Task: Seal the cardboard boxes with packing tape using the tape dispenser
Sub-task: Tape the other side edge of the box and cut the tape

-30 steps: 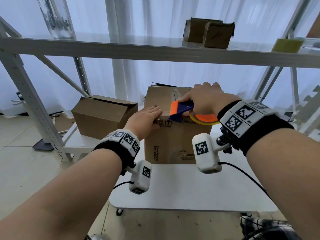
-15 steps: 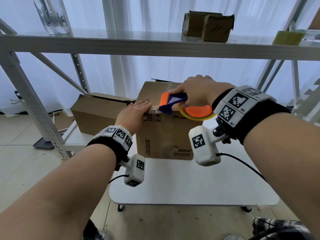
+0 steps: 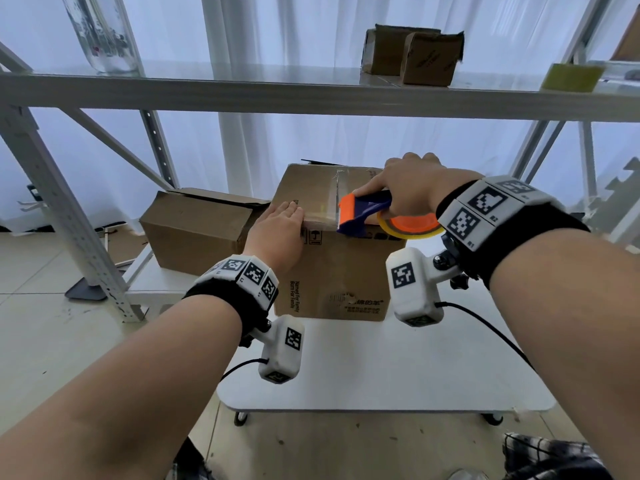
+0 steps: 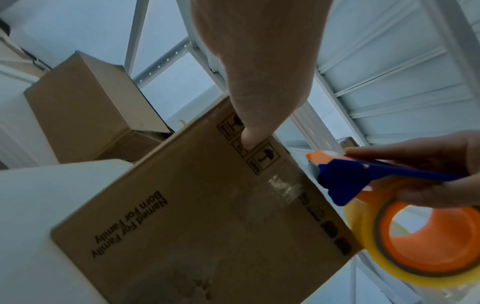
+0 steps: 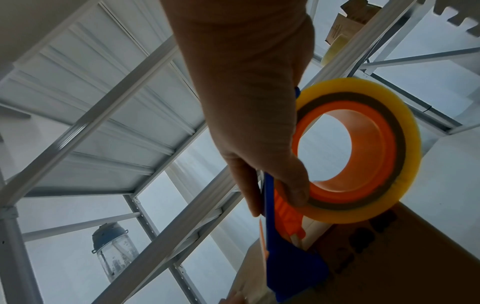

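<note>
Since a second ago we have drawn the tape dispenser (image 3: 363, 213) rightward along the near top edge of the cardboard box (image 3: 332, 271), leaving a shiny strip of tape (image 3: 320, 216) between it and our left hand (image 3: 277, 233).

From the head view, the box stands on the white counter (image 3: 381, 368). Our left hand lies flat on the box's near top edge, fingers straight and pressed together. Our right hand (image 3: 412, 188) grips the blue and orange dispenser, whose mouth sits on that same edge, the yellowish roll hanging off to the right. A second box (image 3: 197, 230) sits just left, flaps loose. Two small boxes (image 3: 412, 55) stand on the shelf (image 3: 311, 95) above.

From the left wrist, the left thumb (image 4: 250, 139) presses the box front (image 4: 202, 216) beside the printed handling marks, and the dispenser (image 4: 345, 181) is at the upper right corner.

From the right wrist, the right hand's (image 5: 249, 102) thumb and fingers pinch the dispenser's (image 5: 285, 261) blue handle, the thumb resting on the tape roll (image 5: 410, 148).
</note>
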The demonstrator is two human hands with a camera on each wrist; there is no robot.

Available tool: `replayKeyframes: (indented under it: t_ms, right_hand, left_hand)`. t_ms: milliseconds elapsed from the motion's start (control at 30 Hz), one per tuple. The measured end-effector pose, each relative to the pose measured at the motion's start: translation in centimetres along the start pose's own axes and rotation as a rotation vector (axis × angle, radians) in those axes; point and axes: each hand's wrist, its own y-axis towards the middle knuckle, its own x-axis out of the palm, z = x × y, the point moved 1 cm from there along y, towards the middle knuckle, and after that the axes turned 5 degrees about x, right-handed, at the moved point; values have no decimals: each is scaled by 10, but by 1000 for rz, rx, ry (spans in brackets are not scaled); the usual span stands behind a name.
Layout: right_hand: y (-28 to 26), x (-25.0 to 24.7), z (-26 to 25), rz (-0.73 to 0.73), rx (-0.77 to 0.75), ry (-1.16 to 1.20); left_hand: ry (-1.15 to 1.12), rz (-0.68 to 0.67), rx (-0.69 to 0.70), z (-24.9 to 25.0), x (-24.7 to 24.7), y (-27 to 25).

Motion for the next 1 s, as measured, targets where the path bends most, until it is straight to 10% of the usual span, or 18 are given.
replayKeyframes:
  t_ms: [267,1000]
  right_hand:
    - [-1,-1,-3,16,-5,-7]
    - [1,-2,-8,5,-55,3]
  left_hand:
    - [-75,-15,158,37,5,11]
    - [-16,137,-12,11,0,-25]
